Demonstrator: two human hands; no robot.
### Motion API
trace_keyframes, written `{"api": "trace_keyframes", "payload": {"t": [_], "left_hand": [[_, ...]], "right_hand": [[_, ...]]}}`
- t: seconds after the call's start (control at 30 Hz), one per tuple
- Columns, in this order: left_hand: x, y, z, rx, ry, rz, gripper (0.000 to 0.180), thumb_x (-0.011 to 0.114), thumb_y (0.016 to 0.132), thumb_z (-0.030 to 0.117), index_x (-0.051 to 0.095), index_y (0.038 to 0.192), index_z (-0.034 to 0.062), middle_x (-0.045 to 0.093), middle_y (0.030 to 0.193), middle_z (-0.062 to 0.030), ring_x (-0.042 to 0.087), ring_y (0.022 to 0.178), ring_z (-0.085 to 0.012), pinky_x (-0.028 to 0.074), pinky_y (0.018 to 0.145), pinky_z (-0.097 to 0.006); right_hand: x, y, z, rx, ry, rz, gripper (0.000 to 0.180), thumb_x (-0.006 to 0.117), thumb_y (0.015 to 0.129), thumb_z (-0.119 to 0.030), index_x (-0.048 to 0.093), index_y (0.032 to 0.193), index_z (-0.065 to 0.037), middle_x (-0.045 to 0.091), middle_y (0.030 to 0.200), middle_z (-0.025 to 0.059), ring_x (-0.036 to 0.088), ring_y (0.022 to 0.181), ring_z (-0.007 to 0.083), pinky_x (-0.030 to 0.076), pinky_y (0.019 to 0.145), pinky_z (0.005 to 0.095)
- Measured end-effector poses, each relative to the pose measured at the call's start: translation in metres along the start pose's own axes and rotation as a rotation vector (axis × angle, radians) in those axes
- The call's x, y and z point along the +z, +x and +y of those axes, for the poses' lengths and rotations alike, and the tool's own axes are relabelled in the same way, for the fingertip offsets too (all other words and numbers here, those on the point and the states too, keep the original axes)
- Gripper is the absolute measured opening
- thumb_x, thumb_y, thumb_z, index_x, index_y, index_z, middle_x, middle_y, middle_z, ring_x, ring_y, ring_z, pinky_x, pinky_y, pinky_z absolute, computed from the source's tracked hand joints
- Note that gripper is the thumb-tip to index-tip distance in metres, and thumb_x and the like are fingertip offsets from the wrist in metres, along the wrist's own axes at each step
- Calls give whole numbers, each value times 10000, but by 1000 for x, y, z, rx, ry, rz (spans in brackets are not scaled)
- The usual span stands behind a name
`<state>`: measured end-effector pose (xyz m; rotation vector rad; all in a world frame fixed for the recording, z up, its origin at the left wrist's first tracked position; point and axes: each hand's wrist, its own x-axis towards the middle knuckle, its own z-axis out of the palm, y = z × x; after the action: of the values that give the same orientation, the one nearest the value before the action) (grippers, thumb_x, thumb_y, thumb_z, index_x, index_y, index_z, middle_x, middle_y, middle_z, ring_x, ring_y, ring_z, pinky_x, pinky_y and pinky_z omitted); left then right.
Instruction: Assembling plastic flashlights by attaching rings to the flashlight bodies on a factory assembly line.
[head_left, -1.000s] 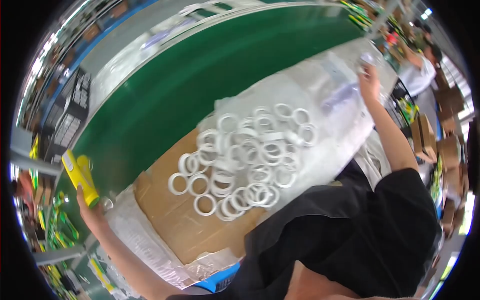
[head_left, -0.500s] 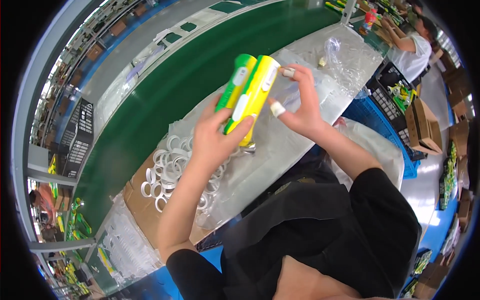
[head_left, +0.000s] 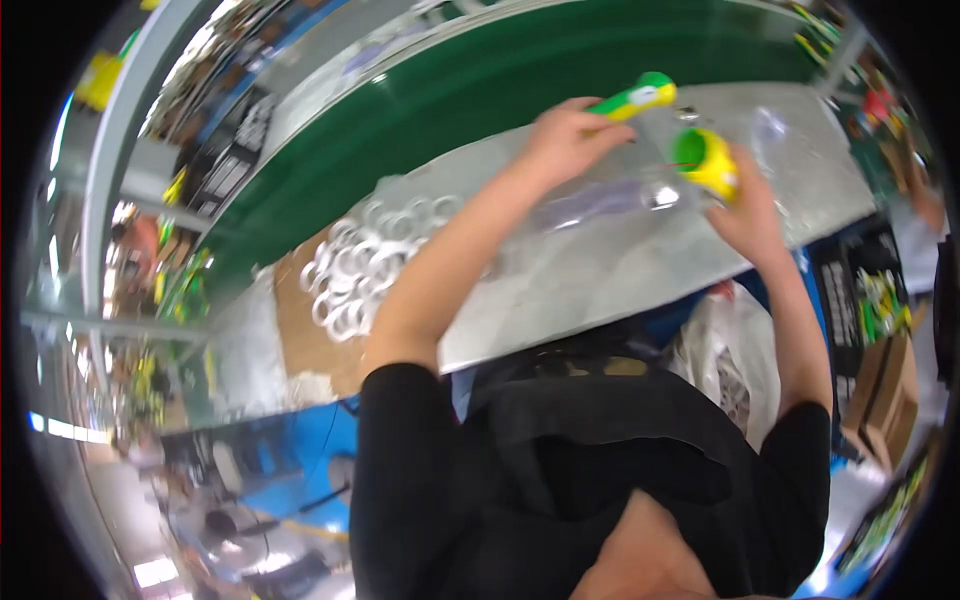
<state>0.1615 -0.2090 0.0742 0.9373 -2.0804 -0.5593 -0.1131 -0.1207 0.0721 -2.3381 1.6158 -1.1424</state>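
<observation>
My left hand (head_left: 572, 148), over the back edge of the sheeted table, is closed round the near end of a slim green and yellow tube (head_left: 640, 98) that points to the far right. In my right hand (head_left: 750, 215) is a second yellow tube (head_left: 715, 168), its dark green round end facing left; motion blurs it, and my fingers partly hide it. The two tubes are apart from each other. Below and between my hands lies clear plastic film (head_left: 590, 207). A heap of white rings (head_left: 370, 262) rests to the left of my left forearm.
Behind the table runs a green surface (head_left: 450, 105). Brown cardboard (head_left: 295, 300) lies under the rings. At right stand a black crate (head_left: 850, 280) with green and yellow items and a cardboard box (head_left: 885, 400). A white bag (head_left: 730, 345) hangs by the front edge.
The two tubes, held together in my left hand before, are now apart, one in each hand. Both hands have moved right and farther out, and the view has turned.
</observation>
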Motion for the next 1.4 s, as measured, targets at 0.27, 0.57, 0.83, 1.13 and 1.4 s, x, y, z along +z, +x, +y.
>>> {"api": "trace_keyframes", "payload": {"t": [0.27,0.57,0.83,1.13,1.4], "left_hand": [[66,13,-78,26,65,-184,295,667,819,301,714,1107,257,646,1177,-84,594,1077,-320,471,939,-426],[-77,-82,-23,-219,229,411,440,715,830,312,643,1208,99,662,1146,-142,635,1018,-328,503,888,-378],[-255,-338,-36,-1149,989,823,647,688,812,263,440,1383,87,626,1191,-197,607,1095,-337,483,934,-419],[-307,-465,-17,-1683,966,817,694,602,843,407,384,1437,121,600,1272,-178,565,1191,-342,438,983,-490],[-328,-505,-44,-1630,1025,929,578,631,836,412,517,1294,79,602,1238,-176,555,1180,-348,439,964,-497]], "right_hand": [[13,-10,4,499,743,-195,418,631,921,-325,498,1195,-39,597,782,46,585,643,115,450,584,246],[46,0,-35,441,1206,-329,415,597,939,-352,509,1168,-18,575,943,83,593,784,163,546,717,342],[63,-11,-60,299,1246,-430,674,551,909,-570,445,1300,-32,555,857,74,579,719,171,519,704,352],[70,-26,-93,470,1286,-427,685,480,932,-598,388,1387,-94,547,851,98,575,697,181,516,695,342],[102,-22,-136,427,1335,-395,630,501,955,-519,402,1378,-63,571,902,93,585,745,194,494,702,323]]}}
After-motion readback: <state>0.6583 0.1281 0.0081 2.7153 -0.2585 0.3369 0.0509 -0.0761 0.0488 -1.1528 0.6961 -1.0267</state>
